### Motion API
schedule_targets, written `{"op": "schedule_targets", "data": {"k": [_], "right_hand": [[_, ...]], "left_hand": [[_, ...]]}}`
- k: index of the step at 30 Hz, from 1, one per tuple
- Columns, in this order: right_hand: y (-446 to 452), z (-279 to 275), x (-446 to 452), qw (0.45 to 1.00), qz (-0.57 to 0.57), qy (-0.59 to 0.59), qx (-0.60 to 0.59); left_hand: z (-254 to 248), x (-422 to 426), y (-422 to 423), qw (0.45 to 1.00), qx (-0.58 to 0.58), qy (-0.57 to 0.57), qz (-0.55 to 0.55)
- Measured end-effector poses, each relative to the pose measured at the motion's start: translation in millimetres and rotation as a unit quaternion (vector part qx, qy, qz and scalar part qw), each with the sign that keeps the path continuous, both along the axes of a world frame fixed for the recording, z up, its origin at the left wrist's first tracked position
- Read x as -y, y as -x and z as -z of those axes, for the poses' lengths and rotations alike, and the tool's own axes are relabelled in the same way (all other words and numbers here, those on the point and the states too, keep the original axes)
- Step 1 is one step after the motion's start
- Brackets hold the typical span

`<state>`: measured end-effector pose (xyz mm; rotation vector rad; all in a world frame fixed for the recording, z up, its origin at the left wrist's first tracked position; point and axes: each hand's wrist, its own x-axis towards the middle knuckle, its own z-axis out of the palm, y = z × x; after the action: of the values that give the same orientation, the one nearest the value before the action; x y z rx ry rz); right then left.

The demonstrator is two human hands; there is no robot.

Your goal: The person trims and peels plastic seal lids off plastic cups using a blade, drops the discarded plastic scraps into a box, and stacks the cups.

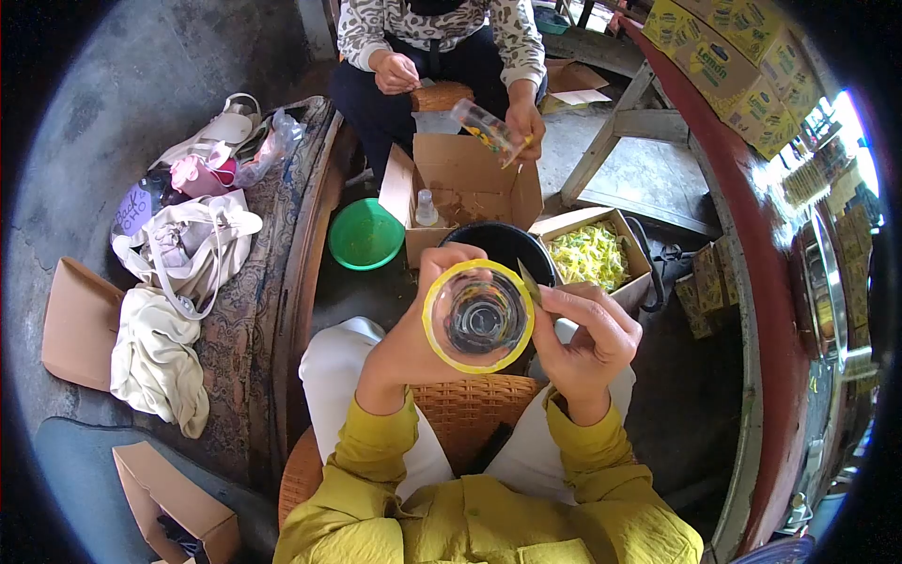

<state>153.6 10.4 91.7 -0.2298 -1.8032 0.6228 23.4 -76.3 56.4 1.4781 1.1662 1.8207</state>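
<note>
Cup (pixel 481 318) clamped in left hand (pixel 406 340), apparent blade (pixel 529 282) in right hand (pixel 589 336), partly blocking black bucket (pixel 498 239).

In my left hand (pixel 406 324) I hold a clear round cup (pixel 481 318) with a yellow rim, its wide mouth turned toward me so the ringed bottom is visible inside, while a thin dark blade (pixel 529 282), pinched in my right hand (pixel 590 334), slants at the rim's right side.

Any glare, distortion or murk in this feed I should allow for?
In the head view, fisheye distortion bows the red table edge; glare bleaches the upper right rim; the inside of the black bucket shows little detail; the clear cup looks reasonably sharp.
</note>
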Motion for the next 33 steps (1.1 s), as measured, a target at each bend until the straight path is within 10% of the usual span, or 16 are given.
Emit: {"op": "schedule_targets", "data": {"k": [33], "right_hand": [[-3,-1,5,0.997,0.040,-0.009,-0.059]], "left_hand": [[-1,-7,-15,0.998,0.043,-0.024,-0.031]]}}
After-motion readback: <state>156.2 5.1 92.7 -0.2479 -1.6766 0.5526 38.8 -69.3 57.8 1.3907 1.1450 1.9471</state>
